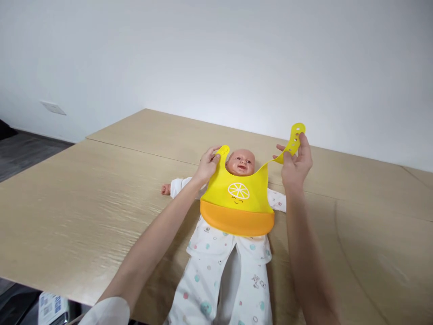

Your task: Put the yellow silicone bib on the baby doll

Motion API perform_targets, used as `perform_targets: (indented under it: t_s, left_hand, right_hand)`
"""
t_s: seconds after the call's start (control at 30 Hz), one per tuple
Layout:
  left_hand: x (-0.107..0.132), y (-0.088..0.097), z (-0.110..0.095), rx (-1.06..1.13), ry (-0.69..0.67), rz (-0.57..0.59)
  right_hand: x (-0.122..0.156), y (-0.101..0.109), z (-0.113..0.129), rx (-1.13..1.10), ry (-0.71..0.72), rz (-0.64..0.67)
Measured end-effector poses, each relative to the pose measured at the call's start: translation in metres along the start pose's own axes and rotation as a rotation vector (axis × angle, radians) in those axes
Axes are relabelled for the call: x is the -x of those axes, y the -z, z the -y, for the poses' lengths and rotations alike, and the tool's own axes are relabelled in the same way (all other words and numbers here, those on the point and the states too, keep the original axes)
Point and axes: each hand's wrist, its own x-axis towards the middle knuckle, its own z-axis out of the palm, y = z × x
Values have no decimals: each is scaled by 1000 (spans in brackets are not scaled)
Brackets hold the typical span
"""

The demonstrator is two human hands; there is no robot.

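Note:
A yellow bib [219, 189] with an orange pocket and a printed citrus slice lies over the chest of a baby doll [241, 161]. The doll is on its back in white patterned clothes, its arms spread. My left hand [207, 166] pinches the bib's short neck strap, the one with knobs, beside the doll's head. In my right hand [297, 163] is the longer strap with holes, pulled up and out to the right. The two straps are apart. What lies behind the doll's neck is hidden.
The doll rests on a wide light-brown table [84, 194] with a seam across it. Behind stands a white wall [237, 58] with a wall plate [53, 108] at left. Below the near left edge sits a dark object with a white label [50, 308].

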Motion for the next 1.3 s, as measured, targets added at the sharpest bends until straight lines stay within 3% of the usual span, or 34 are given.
perform_targets:
  t_s: [0.13,0.27,0.4,0.57,0.77,0.9,1.1,1.2,1.3]
  left_hand:
    - [-2,3,9,-137,-61,-13]
    - [-5,4,21,-165,-17,4]
    - [-5,3,27,-161,49,-35]
    - [-4,1,23,-83,211,-60]
    - [-1,1,21,38,332,30]
    - [0,3,24,60,340,38]
    - [-1,4,26,107,350,78]
    - [0,4,24,113,363,89]
    - [2,3,20,103,367,90]
  right_hand:
    - [0,-5,-7,43,-2,-49]
    - [3,-3,-44,16,-213,-74]
    - [7,0,-70,-24,-274,-115]
    - [11,-2,-72,-190,-347,-107]
    - [13,-7,-81,-496,-604,-220]
    - [18,-5,-83,-561,-697,-108]
    - [22,-1,-70,-615,-634,225]
    - [23,1,-75,-453,-636,317]
    - [23,-1,-86,-239,-573,261]
